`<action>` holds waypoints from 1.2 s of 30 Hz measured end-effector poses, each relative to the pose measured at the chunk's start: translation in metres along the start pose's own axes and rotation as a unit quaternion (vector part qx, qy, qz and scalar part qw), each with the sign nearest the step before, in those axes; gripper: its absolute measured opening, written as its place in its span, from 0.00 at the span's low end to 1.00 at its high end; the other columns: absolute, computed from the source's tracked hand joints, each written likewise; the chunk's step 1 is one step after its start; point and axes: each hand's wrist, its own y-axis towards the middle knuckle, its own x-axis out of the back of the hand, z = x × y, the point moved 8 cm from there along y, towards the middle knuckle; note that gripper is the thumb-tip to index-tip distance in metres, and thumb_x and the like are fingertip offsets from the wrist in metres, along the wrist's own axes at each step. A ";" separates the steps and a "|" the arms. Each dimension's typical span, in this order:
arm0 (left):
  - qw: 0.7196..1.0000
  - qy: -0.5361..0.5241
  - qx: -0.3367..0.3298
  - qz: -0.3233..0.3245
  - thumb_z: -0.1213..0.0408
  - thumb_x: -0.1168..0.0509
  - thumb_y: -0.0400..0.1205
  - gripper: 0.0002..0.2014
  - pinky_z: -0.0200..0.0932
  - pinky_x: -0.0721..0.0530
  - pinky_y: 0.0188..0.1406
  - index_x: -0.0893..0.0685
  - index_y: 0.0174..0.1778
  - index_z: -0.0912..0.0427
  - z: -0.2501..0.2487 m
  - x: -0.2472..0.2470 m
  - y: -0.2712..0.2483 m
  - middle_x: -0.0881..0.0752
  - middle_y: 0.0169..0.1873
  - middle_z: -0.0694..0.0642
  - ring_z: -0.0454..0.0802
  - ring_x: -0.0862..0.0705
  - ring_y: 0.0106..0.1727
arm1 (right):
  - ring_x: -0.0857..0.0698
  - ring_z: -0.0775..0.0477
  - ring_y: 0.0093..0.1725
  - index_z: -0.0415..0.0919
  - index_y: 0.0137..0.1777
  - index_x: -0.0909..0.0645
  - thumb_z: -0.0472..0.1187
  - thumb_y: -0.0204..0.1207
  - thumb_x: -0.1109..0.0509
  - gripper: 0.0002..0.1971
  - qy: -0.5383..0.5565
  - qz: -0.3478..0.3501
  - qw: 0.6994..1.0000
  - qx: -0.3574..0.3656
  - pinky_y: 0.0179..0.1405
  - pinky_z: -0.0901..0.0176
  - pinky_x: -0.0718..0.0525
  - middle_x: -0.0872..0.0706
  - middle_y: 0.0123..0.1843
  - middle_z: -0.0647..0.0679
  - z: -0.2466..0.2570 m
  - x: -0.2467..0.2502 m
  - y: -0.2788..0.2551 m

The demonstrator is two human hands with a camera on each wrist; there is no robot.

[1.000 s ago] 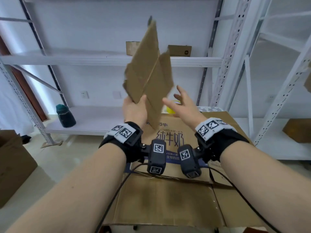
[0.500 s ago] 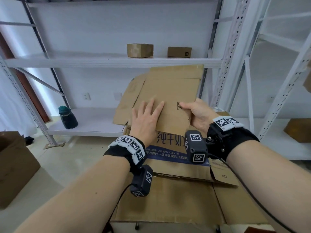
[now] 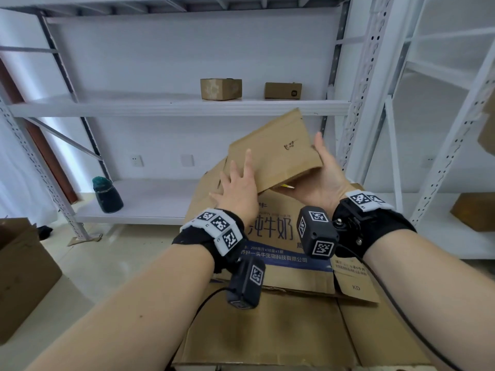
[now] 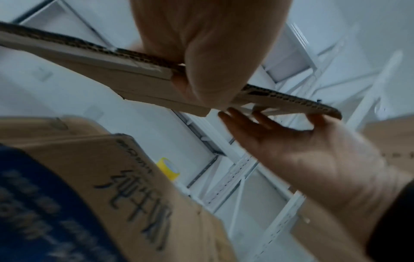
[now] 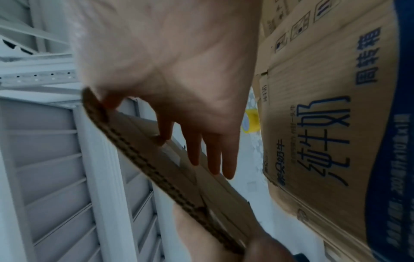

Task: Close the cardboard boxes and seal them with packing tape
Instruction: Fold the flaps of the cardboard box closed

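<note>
Above the printed carton (image 3: 281,231), one flattened cardboard box (image 3: 273,153) tilts between two hands; the left hand (image 3: 238,183) lies flat-fingered on its near face, thumb beneath; the right hand (image 3: 324,178) cups its right edge; two small boxes (image 3: 221,88) sit on the shelf (image 3: 134,108); one yellow tape roll (image 4: 168,168) lies behind.

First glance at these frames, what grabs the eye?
Centre of the head view: a flattened cardboard box held up between both hands, the left hand with fingers spread on its top face and the right hand cupping its right edge from below. Under it lies a printed carton with blue lettering. In the wrist views a yellow tape roll shows on the shelf behind that carton.
</note>
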 end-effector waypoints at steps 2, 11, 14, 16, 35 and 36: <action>0.999 -0.040 0.009 0.008 0.81 0.40 0.75 0.51 0.70 0.35 0.74 0.67 0.83 0.45 -0.006 0.005 0.007 0.44 0.81 0.62 0.65 0.41 0.80 | 0.24 0.34 0.71 0.47 0.75 0.26 0.76 0.64 0.40 0.45 0.008 0.033 0.999 0.012 0.70 0.32 0.28 0.19 0.69 0.40 0.002 -0.004 0.002; 0.956 -0.281 0.001 0.081 0.71 0.44 0.83 0.29 0.59 0.19 0.63 0.44 0.81 0.56 -0.040 0.047 0.016 0.21 0.66 0.62 0.63 0.19 0.63 | 0.20 0.37 0.64 0.64 0.76 0.33 0.62 0.68 0.28 0.35 -0.245 0.072 0.967 -0.002 0.62 0.42 0.20 0.22 0.68 0.53 -0.012 -0.031 0.000; 0.913 -0.390 0.025 0.115 0.82 0.47 0.75 0.20 0.46 0.16 0.32 0.26 0.60 0.65 -0.046 0.057 0.012 0.20 0.47 0.64 0.60 0.19 0.48 | 0.16 0.45 0.51 0.61 0.77 0.32 0.64 0.67 0.26 0.38 -0.245 0.070 0.967 0.002 0.58 0.43 0.25 0.11 0.49 0.56 -0.009 -0.037 0.002; 0.903 -0.400 0.024 0.156 0.84 0.46 0.73 0.15 0.39 0.20 0.22 0.24 0.50 0.66 -0.048 0.058 0.007 0.22 0.42 0.64 0.59 0.20 0.43 | 0.16 0.45 0.53 0.57 0.72 0.26 0.63 0.72 0.32 0.28 -0.267 0.083 0.960 -0.011 0.55 0.42 0.21 0.11 0.48 0.56 -0.007 -0.041 -0.003; 0.870 -0.424 0.074 0.242 0.34 0.29 0.67 0.39 0.54 0.12 0.40 0.25 0.71 0.50 -0.016 0.073 0.002 0.17 0.60 0.71 0.69 0.12 0.52 | 0.12 0.37 0.50 0.41 0.70 0.25 0.54 0.79 0.35 0.24 -0.387 0.071 0.919 -0.005 0.38 0.54 0.13 0.17 0.62 0.34 0.022 -0.068 -0.019; 0.872 -0.422 0.078 0.236 0.36 0.31 0.71 0.33 0.55 0.12 0.42 0.22 0.68 0.51 -0.015 0.073 0.000 0.16 0.58 0.70 0.67 0.12 0.53 | 0.11 0.38 0.48 0.40 0.69 0.24 0.53 0.79 0.34 0.23 -0.377 0.069 0.924 -0.007 0.38 0.53 0.13 0.16 0.59 0.35 0.021 -0.067 -0.019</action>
